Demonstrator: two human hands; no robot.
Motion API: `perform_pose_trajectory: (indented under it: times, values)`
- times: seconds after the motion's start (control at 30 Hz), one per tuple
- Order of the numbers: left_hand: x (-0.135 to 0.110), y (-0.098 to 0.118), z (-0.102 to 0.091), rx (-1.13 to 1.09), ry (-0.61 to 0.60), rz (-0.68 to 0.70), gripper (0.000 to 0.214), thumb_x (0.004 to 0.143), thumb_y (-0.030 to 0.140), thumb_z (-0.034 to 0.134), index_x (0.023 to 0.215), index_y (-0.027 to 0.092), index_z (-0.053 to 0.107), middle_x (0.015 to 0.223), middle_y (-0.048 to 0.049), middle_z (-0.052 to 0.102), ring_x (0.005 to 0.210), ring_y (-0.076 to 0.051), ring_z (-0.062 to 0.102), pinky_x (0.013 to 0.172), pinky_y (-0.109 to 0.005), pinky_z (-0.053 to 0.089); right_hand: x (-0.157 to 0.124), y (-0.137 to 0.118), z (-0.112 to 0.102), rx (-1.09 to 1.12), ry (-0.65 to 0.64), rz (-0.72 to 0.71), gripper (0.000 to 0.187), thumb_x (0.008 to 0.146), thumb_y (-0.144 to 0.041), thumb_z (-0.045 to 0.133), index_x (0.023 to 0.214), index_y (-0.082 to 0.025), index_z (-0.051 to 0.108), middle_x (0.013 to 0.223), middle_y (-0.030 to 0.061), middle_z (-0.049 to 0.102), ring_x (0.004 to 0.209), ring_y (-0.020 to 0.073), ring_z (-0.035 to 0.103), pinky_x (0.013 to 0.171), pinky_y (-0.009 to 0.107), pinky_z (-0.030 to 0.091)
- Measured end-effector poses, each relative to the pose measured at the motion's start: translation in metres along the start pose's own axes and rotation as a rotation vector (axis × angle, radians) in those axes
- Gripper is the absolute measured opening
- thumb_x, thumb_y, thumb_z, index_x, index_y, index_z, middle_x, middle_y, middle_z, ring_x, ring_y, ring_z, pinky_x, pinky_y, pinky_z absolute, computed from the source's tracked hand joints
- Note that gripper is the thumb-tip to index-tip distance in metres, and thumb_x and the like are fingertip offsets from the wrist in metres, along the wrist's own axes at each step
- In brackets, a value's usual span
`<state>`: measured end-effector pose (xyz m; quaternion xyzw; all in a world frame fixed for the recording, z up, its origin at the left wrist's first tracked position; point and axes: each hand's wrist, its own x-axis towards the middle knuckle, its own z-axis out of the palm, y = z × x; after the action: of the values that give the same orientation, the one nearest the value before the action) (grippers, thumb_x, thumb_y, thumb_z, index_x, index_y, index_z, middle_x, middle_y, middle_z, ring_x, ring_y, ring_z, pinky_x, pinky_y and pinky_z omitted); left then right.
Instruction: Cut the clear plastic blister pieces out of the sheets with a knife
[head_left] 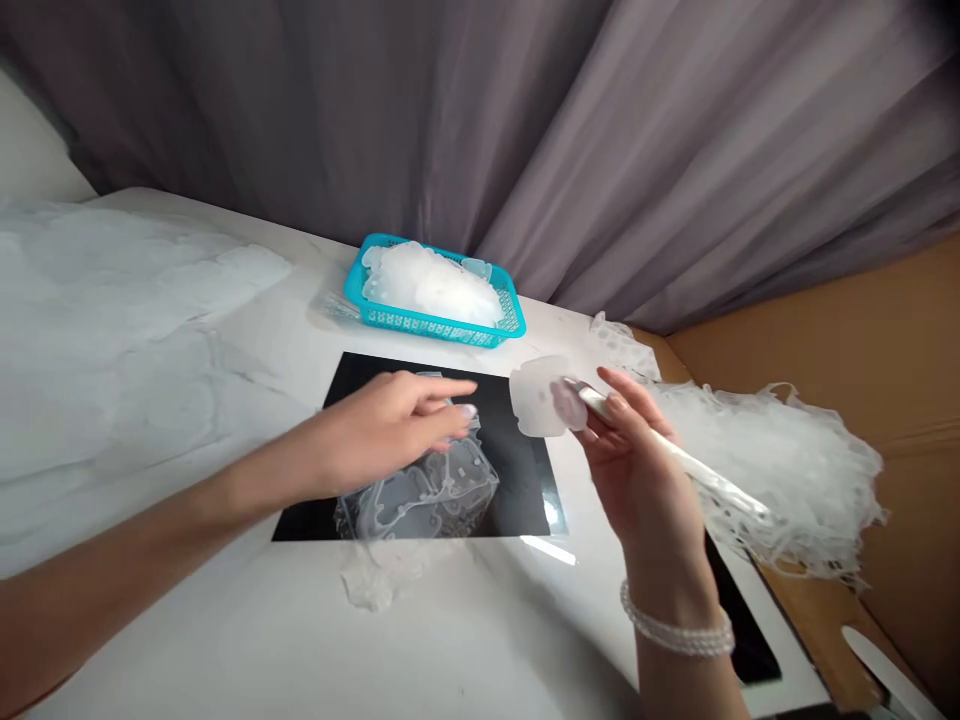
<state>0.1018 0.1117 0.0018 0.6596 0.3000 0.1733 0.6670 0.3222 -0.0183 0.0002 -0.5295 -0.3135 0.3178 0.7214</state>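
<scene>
My right hand point(634, 450) is closed around a slim white-handled tool with a narrow metal tip point(686, 460), which looks like a craft knife. The same hand pinches a thin, translucent, frosted piece point(544, 397) with a wavy outline, and its fingertips show through the sheet. My left hand point(394, 430) hovers over a black mat point(517, 500), its index finger and thumb stretched apart and nothing visible between them. Beneath it, on the mat, lies a clear cut-out sheet point(420, 500) with curved edges, partly hidden by the hand. A small clear scrap point(367, 588) rests in front of the mat.
Behind the mat stands a turquoise basket point(431, 325) heaped with frosted pieces point(442, 285). Large translucent sheets point(105, 340) cover the table's left side. At right, stringy clear offcuts point(795, 470) pile up beside a cardboard wall point(847, 350). A grey curtain point(360, 120) hangs behind.
</scene>
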Motion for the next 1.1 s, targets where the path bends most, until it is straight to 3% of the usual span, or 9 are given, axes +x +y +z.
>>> perform_pose_trajectory:
  times: [0.1,0.17,0.23,0.43,0.53,0.63,0.73,0.9,1.1]
  values:
    - [0.004,0.006,0.023,-0.626,-0.186,-0.213,0.048,0.089,0.054,0.06,0.125,0.023,0.061,0.114,-0.0101,0.068,0.11,-0.027,0.063,0.094,-0.042,0.051,-0.021,0.004,0.029,-0.045,-0.233,0.049,0.031,0.093,-0.049,0.062,0.114,-0.028,0.073,0.108,0.0065,0.077,0.106,0.0254,0.072,0.098,0.043,0.055]
    - [0.008,0.002,0.029,-0.839,-0.231,-0.274,0.048,0.092,0.056,0.053,0.119,0.017,0.063,0.106,-0.0115,0.068,0.103,-0.027,0.064,0.095,-0.045,0.05,-0.028,0.006,0.038,-0.012,-0.412,0.165,0.057,0.096,-0.068,0.041,0.116,-0.026,0.073,0.107,0.0096,0.077,0.107,0.0297,0.071,0.096,0.048,0.055]
    - [0.011,-0.003,0.027,-0.924,-0.227,-0.319,0.051,0.095,0.055,0.046,0.12,0.014,0.064,0.105,-0.0126,0.069,0.102,-0.027,0.065,0.098,-0.048,0.049,-0.027,0.007,0.036,0.043,-0.434,0.201,0.073,0.094,-0.076,0.027,0.11,-0.023,0.075,0.1,0.0117,0.078,0.103,0.0321,0.072,0.091,0.05,0.056]
    - [0.012,-0.006,0.016,-0.968,-0.193,-0.403,0.063,0.094,0.058,0.04,0.132,0.01,0.059,0.114,-0.0194,0.069,0.117,-0.037,0.063,0.105,-0.057,0.042,-0.006,0.015,0.0,-0.01,-0.03,0.045,0.074,0.095,-0.073,0.023,0.082,-0.02,0.072,0.051,0.0069,0.067,0.047,0.0209,0.065,0.057,0.034,0.055]
    - [0.011,-0.005,0.015,-0.956,-0.213,-0.417,0.064,0.094,0.058,0.04,0.134,0.011,0.058,0.118,-0.0202,0.069,0.118,-0.038,0.063,0.107,-0.057,0.04,-0.002,0.025,-0.005,-0.046,0.051,0.051,0.051,0.094,-0.063,0.048,0.066,-0.022,0.057,0.056,0.006,0.07,0.057,0.0214,0.07,0.056,0.03,0.054]
    - [0.011,-0.007,0.015,-0.942,-0.243,-0.425,0.066,0.095,0.058,0.039,0.137,0.01,0.055,0.124,-0.0214,0.067,0.12,-0.039,0.062,0.109,-0.058,0.037,-0.007,0.03,0.002,-0.099,-0.003,0.091,0.038,0.088,-0.042,0.07,0.065,-0.022,0.047,0.078,0.007,0.076,0.084,0.0236,0.074,0.068,0.03,0.056]
    - [0.011,-0.008,0.015,-0.94,-0.273,-0.43,0.067,0.095,0.059,0.039,0.138,0.01,0.053,0.132,-0.0215,0.062,0.124,-0.04,0.059,0.11,-0.058,0.036,-0.014,0.033,0.01,-0.093,-0.134,0.146,0.038,0.085,-0.03,0.076,0.067,-0.022,0.043,0.083,0.0044,0.074,0.095,0.022,0.071,0.078,0.032,0.055]
    - [0.011,-0.011,0.016,-0.931,-0.301,-0.454,0.066,0.095,0.059,0.039,0.138,0.01,0.054,0.137,-0.0193,0.06,0.126,-0.039,0.057,0.111,-0.058,0.036,-0.021,0.036,0.015,-0.003,-0.256,0.236,0.042,0.086,-0.021,0.075,0.068,-0.022,0.037,0.069,-0.0034,0.061,0.072,0.0111,0.058,0.071,0.024,0.045]
    - [0.012,-0.011,0.018,-0.912,-0.291,-0.466,0.066,0.096,0.058,0.038,0.138,0.009,0.053,0.138,-0.0196,0.059,0.13,-0.039,0.054,0.111,-0.057,0.037,-0.02,0.038,0.015,-0.027,-0.225,0.248,0.045,0.082,-0.021,0.077,0.066,-0.022,0.035,0.07,-0.0025,0.064,0.072,0.0126,0.059,0.069,0.025,0.044]
